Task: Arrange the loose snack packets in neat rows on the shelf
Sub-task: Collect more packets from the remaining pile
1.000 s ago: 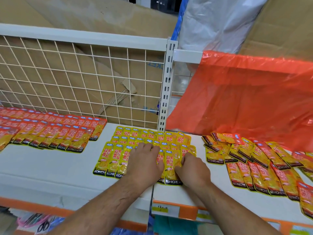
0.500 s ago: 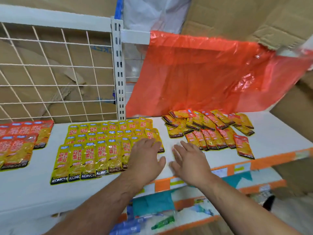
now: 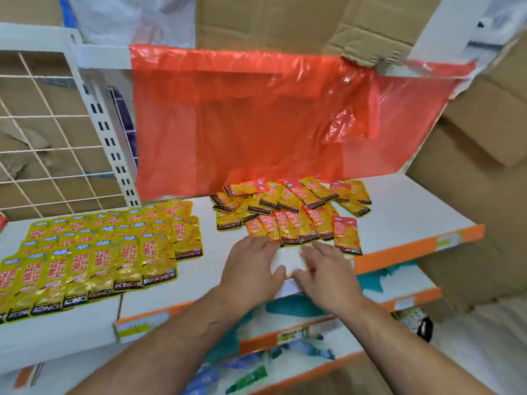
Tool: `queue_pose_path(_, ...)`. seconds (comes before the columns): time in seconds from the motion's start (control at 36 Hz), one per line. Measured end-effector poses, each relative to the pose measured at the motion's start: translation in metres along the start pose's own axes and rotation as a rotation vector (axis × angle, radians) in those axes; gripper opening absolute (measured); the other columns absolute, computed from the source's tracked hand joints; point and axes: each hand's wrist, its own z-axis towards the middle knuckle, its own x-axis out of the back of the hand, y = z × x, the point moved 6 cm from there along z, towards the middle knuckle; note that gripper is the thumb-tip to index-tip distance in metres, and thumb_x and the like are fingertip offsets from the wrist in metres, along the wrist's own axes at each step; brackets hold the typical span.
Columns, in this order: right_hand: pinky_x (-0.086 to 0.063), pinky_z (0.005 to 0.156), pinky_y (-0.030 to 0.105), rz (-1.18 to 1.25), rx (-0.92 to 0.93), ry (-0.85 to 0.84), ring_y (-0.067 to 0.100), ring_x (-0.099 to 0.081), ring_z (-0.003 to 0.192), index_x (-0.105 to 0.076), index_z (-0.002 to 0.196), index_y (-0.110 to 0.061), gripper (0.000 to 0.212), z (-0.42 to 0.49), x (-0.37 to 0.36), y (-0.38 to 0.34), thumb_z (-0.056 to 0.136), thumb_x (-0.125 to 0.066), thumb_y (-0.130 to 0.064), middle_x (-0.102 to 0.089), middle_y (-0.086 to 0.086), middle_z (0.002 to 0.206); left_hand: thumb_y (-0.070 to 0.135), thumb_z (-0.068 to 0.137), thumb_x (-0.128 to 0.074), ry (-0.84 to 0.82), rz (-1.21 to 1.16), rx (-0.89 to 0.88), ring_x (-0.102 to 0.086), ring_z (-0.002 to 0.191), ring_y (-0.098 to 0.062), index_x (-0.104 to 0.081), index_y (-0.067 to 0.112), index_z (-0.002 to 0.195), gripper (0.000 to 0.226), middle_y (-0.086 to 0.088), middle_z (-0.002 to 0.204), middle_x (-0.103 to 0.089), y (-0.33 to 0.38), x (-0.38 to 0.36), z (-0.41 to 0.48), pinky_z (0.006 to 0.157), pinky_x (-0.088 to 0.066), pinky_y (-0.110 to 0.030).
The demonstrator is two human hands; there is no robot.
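Yellow snack packets [image 3: 97, 252] lie in neat overlapping rows on the left part of the white shelf [image 3: 399, 212]. A loose, untidy heap of orange-and-yellow packets [image 3: 291, 212] lies further right, near the back. My left hand [image 3: 251, 269] and my right hand [image 3: 325, 272] hover flat and open side by side over bare shelf, just in front of that heap. Their fingertips reach the heap's front edge; neither hand holds a packet.
A red plastic sheet [image 3: 256, 118] hangs behind the heap. A white wire grid [image 3: 42, 143] and slotted upright [image 3: 108, 138] back the left section. Cardboard boxes [image 3: 470, 181] stand at the right. Lower shelves [image 3: 405, 297] with orange edges carry small items.
Both hands left the yellow rows and moved right to the loose heap. The view swung right with them, so the red packets at far left dropped out of view.
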Motion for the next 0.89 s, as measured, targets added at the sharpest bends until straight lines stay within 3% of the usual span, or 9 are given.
queue_pose_path(0.08,-0.025,0.115,0.033,0.011,0.035,0.000,0.023,-0.031,0.141,-0.047,0.145,-0.024,0.060,0.010,0.006,0.033,0.092,-0.056,-0.051,-0.039,0.002,0.155,0.048,0.077,-0.042,0.041,-0.004,0.035,-0.057,0.105,-0.026,-0.068,0.018,0.116,0.056,0.000,0.114,-0.068,0.027,-0.017,0.015,0.094,-0.046,-0.036)
queue_pose_path(0.22,-0.044,0.097,0.037,0.007,0.018,0.051,0.022,-0.046,0.120,-0.058,0.130,-0.025,0.048,0.029,0.028,0.090,0.092,-0.052,-0.053,-0.058,-0.003,0.130,0.039,0.083,-0.045,0.010,-0.007,0.111,-0.053,0.109,-0.027,-0.062,0.017,0.124,0.049,-0.003,0.118,-0.064,0.071,-0.048,0.041,0.096,-0.043,-0.037)
queue_pose_path(0.33,-0.049,0.087,0.039,0.033,-0.010,0.044,0.024,-0.051,0.109,-0.061,0.121,-0.023,0.043,0.045,0.037,0.126,0.092,-0.051,-0.053,-0.059,0.002,0.115,0.028,0.088,-0.053,0.051,-0.023,0.200,-0.052,0.108,-0.029,-0.062,0.014,0.123,0.039,-0.008,0.112,-0.063,0.091,-0.062,0.058,0.091,-0.046,-0.036)
queue_pose_path(0.56,-0.051,0.084,0.038,0.161,-0.071,-0.096,0.027,-0.060,0.108,-0.047,0.131,-0.022,0.064,0.084,0.028,0.155,0.084,-0.061,-0.062,-0.060,0.004,0.119,0.031,0.095,-0.048,0.028,-0.065,0.399,-0.052,0.106,-0.027,-0.057,0.012,0.115,0.028,-0.009,0.111,-0.055,0.100,-0.082,0.097,0.082,-0.044,-0.036)
queue_pose_path(0.75,-0.048,0.085,0.037,0.251,-0.066,-0.115,0.027,-0.061,0.111,-0.041,0.136,-0.027,0.068,0.110,0.023,0.168,0.082,-0.064,-0.061,-0.064,0.001,0.123,0.050,0.095,-0.050,0.089,-0.051,0.616,-0.054,0.106,-0.028,-0.051,0.012,0.117,0.044,-0.008,0.116,-0.055,0.097,-0.088,0.118,0.080,-0.046,-0.038)
queue_pose_path(0.89,-0.049,0.086,0.037,0.289,-0.056,-0.118,0.024,-0.062,0.108,-0.041,0.140,-0.030,0.069,0.113,0.019,0.178,0.083,-0.063,-0.061,-0.067,-0.005,0.115,0.049,0.091,-0.057,0.110,-0.036,0.670,-0.055,0.110,-0.029,-0.050,0.015,0.124,0.048,-0.007,0.120,-0.053,0.092,-0.093,0.121,0.079,-0.048,-0.039)
